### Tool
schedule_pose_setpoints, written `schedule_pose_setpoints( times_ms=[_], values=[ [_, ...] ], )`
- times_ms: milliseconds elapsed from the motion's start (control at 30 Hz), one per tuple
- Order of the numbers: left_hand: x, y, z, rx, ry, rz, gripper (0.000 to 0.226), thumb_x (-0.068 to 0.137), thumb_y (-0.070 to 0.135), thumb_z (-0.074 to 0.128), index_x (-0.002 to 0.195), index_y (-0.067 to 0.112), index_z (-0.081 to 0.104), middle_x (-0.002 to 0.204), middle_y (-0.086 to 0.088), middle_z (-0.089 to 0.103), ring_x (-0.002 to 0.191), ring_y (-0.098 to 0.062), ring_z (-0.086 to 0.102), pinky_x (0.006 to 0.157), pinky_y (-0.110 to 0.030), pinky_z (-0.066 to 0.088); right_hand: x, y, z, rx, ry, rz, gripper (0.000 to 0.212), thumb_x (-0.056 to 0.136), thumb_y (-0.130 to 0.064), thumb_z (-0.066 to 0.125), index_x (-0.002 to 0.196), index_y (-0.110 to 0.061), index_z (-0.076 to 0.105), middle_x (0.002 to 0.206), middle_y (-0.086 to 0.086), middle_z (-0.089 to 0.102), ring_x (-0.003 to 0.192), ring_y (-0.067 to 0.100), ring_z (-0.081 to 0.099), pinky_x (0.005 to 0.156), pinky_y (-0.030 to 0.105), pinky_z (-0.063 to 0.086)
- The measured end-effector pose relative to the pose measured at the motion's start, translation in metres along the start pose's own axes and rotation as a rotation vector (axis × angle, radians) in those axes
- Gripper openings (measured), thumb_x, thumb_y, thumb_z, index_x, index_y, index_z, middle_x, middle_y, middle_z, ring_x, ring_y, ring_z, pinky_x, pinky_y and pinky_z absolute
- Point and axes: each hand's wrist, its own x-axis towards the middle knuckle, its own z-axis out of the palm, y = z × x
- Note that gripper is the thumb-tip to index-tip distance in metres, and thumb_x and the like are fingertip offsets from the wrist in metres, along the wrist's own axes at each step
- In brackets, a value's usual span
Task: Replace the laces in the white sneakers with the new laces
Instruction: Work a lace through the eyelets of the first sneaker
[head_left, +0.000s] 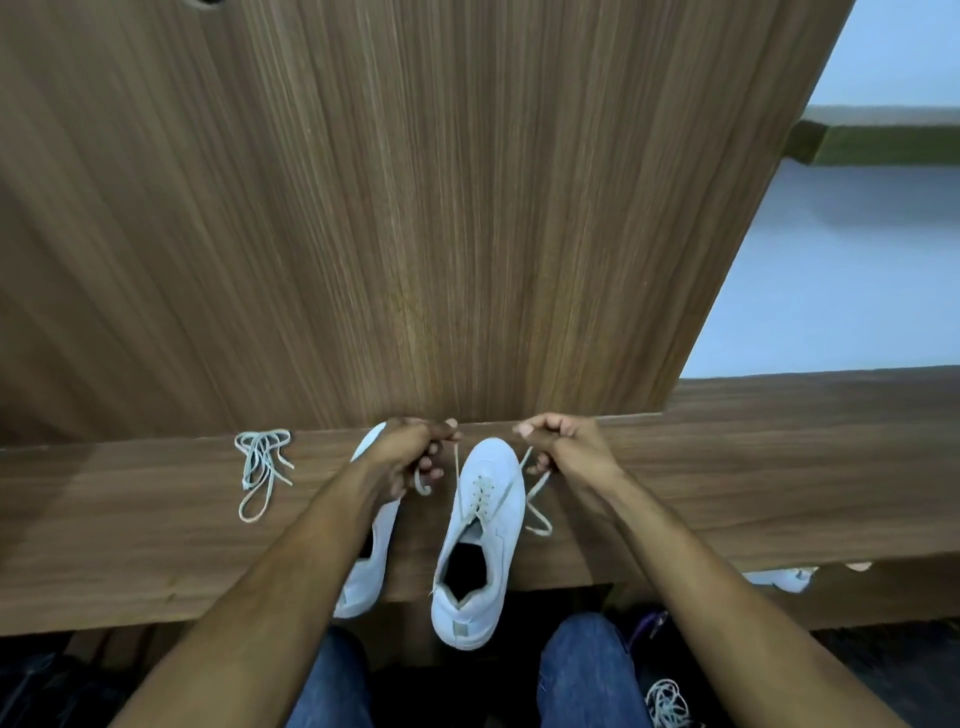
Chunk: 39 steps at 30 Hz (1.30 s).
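Observation:
A white sneaker (480, 540) lies toe-away on the wooden desk (156, 545), its heel hanging over the front edge. A pale lace (483, 493) is threaded through its eyelets. My left hand (410, 452) grips the lace's left end above the toe. My right hand (561, 447) grips the right end, whose loose tail (537, 506) drops beside the shoe. A second white sneaker (371, 566) lies to the left, mostly hidden under my left forearm. A loose bundle of laces (262, 467) rests on the desk further left.
A tall wooden panel (415, 208) rises right behind the shoes. My knees in blue jeans (587, 670) sit below the desk edge. Another tangle of laces (667, 704) lies on the floor at lower right. A white object (784, 578) shows under the desk's right part.

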Motion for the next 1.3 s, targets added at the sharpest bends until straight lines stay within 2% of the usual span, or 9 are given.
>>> schedule_pose_setpoints(
  times_ms=[200, 300, 433, 633, 733, 900, 1000, 1067, 1300],
  values=[
    [-0.038, 0.016, 0.036, 0.142, -0.208, 0.011, 0.025, 0.092, 0.033, 0.055, 0.078, 0.017, 0.067, 0.051, 0.003, 0.050, 0.039, -0.007, 0.025, 0.039, -0.016, 0.029, -0.004, -0.040, 0.029, 0.130, -0.154, -0.124, 0.015, 0.095, -0.009, 0.057, 0.088, -0.009, 0.070, 0.050, 0.000, 0.046, 0.046, 0.011, 0.040, 0.045, 0.026, 0.039],
    [-0.048, 0.023, 0.041, 0.149, -0.254, 0.000, 0.034, 0.094, 0.039, 0.050, 0.074, 0.015, 0.063, 0.050, 0.001, 0.053, 0.039, -0.010, 0.029, 0.042, -0.018, 0.032, 0.000, -0.045, 0.030, 0.148, -0.067, -0.119, 0.018, 0.096, -0.011, 0.055, 0.087, -0.010, 0.070, 0.051, 0.000, 0.045, 0.041, 0.011, 0.037, 0.040, 0.022, 0.035],
    [-0.054, 0.041, 0.035, 0.079, -0.138, 0.108, 0.045, 0.096, 0.039, 0.052, 0.062, 0.010, 0.057, 0.047, -0.002, 0.046, 0.038, -0.013, 0.037, 0.043, -0.021, 0.040, 0.006, -0.024, 0.030, 0.012, 0.051, 0.108, 0.033, 0.096, -0.035, 0.054, 0.086, -0.007, 0.068, 0.048, 0.002, 0.043, 0.036, 0.010, 0.034, 0.037, 0.019, 0.033],
    [-0.071, 0.069, 0.034, 0.291, -0.207, 0.293, 0.041, 0.094, 0.037, 0.057, 0.062, 0.010, 0.056, 0.052, -0.007, 0.053, 0.041, -0.014, 0.048, 0.040, -0.019, 0.039, -0.004, 0.013, 0.037, -0.262, -0.252, 0.476, 0.048, 0.087, -0.054, 0.043, 0.083, -0.012, 0.064, 0.062, 0.004, 0.058, 0.055, 0.017, 0.049, 0.058, 0.034, 0.051],
    [-0.075, 0.075, 0.038, 0.298, -0.220, 0.326, 0.039, 0.090, 0.033, 0.064, 0.061, 0.007, 0.060, 0.054, -0.007, 0.054, 0.043, -0.014, 0.050, 0.047, -0.025, 0.044, -0.003, 0.004, 0.036, -0.365, -0.385, 0.586, 0.052, 0.092, -0.049, 0.036, 0.080, -0.008, 0.065, 0.050, 0.002, 0.048, 0.045, 0.013, 0.035, 0.066, 0.036, 0.057],
    [-0.073, 0.080, 0.038, 0.313, -0.217, 0.394, 0.037, 0.090, 0.029, 0.065, 0.061, 0.006, 0.061, 0.052, -0.003, 0.056, 0.043, -0.008, 0.050, 0.045, -0.016, 0.044, 0.001, -0.026, 0.023, -0.219, -0.407, 0.539, 0.040, 0.095, -0.037, 0.041, 0.073, -0.014, 0.065, 0.046, -0.006, 0.028, 0.033, 0.006, 0.018, 0.060, 0.026, 0.052],
    [-0.072, 0.080, 0.038, 0.346, -0.237, 0.412, 0.037, 0.090, 0.029, 0.064, 0.061, 0.007, 0.063, 0.053, -0.003, 0.056, 0.045, -0.009, 0.050, 0.047, -0.017, 0.045, 0.008, -0.037, 0.019, -0.172, -0.371, 0.490, 0.037, 0.094, -0.027, 0.038, 0.064, -0.018, 0.058, 0.045, -0.008, 0.031, 0.030, 0.005, 0.017, 0.051, 0.022, 0.046],
    [-0.073, 0.080, 0.039, 0.384, -0.258, 0.423, 0.036, 0.090, 0.030, 0.064, 0.062, 0.008, 0.063, 0.053, -0.003, 0.056, 0.045, -0.009, 0.048, 0.046, -0.017, 0.043, 0.010, -0.042, 0.018, -0.212, -0.358, 0.469, 0.033, 0.094, -0.028, 0.035, 0.073, -0.017, 0.058, 0.048, -0.007, 0.037, 0.032, 0.004, 0.019, 0.050, 0.023, 0.047],
    [-0.078, 0.081, 0.041, 0.448, -0.291, 0.446, 0.036, 0.091, 0.035, 0.063, 0.074, 0.004, 0.070, 0.052, 0.000, 0.053, 0.041, -0.009, 0.039, 0.041, -0.018, 0.033, 0.002, -0.046, 0.016, -0.353, -0.510, 0.509, 0.065, 0.100, -0.041, 0.019, 0.075, -0.011, 0.071, 0.047, -0.006, 0.034, 0.032, 0.004, 0.019, 0.061, 0.028, 0.053]
  ],
)
